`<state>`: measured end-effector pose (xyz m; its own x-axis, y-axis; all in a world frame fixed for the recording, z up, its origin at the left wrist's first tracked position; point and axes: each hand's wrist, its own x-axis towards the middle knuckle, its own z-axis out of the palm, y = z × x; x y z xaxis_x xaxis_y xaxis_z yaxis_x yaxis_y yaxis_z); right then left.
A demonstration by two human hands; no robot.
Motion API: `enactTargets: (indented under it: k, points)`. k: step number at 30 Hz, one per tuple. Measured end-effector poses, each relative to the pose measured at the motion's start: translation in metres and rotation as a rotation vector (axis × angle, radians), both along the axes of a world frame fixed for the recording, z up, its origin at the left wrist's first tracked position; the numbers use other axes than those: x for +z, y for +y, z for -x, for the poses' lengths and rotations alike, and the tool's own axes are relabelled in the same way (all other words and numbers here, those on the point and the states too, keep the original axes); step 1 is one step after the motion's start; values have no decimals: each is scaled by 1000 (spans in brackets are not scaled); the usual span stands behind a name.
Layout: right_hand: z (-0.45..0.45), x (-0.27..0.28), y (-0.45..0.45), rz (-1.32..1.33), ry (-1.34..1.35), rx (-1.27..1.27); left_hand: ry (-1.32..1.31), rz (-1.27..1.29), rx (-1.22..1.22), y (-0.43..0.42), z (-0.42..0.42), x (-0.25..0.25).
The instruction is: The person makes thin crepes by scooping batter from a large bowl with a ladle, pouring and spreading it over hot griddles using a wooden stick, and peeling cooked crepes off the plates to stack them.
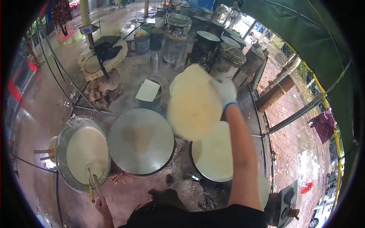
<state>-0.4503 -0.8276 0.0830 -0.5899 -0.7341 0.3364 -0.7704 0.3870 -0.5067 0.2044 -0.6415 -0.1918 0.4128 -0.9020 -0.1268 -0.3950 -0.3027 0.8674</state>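
Note:
My right hand (227,90), in a white glove, is closed at the upper right edge of a large, thin, pale yellow flatbread (195,110). The flatbread hangs in the air, slightly blurred, over the gap between two round griddles. My left hand (102,207) is wrapped around the wooden handle (97,186) of a tool whose head is down in the batter. White batter (85,152) fills part of a metal basin (107,163), where a yellow-handled tool (91,192) also leans. Beside the basin lies a bare grey griddle (152,159) with a brownish patch. A pale sheet (213,157) covers the right griddle.
A bucket (149,104) with a white square sheet (148,90) on top stands ahead. Further back are a steel bottle (156,62), several pots and a large dark pot (205,47). A wooden stand (118,57) holds a black bag. Wire fencing (300,133) runs along the right.

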Motion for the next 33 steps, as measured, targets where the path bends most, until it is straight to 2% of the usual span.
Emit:
enactTargets:
  k: [1,3,5,6,8,11,14,16,17,20,24,25,28,31,33]
  points:
    - [23,12,-9,85,88,79,55,4,14,-11,20,20]
    - [28,53,-12,-14,189,96,135,5,27,-30,50,37]
    - [30,68,-22,-30,343,114,189,11,40,-46,73,44]
    - [43,53,-31,15,546,206,169,40,30,-52,81,42]
    - [56,17,-48,-149,772,180,131,101,13,-64,96,36]
    - [71,-75,-71,-163,706,170,134,81,54,-76,133,69]
    - [77,-159,-90,-279,629,222,95,77,93,-75,141,70]
    - [77,-217,-103,-255,651,233,76,65,76,-74,151,83]
    - [73,-231,-107,-282,614,269,62,49,60,-72,153,86]
    - [59,-252,-107,-336,496,317,-126,-122,20,-66,70,-3]
    - [31,-224,-79,-271,260,266,7,-15,57,-87,146,53]
    - [24,-215,-56,-263,180,231,18,23,5,-93,149,54]
    - [2,-193,44,20,-128,83,49,76,-168,-112,160,57]
    - [-1,-214,172,23,-78,-428,95,50,-270,-132,166,52]
    - [-9,-207,252,98,16,-711,59,43,-327,-138,172,52]
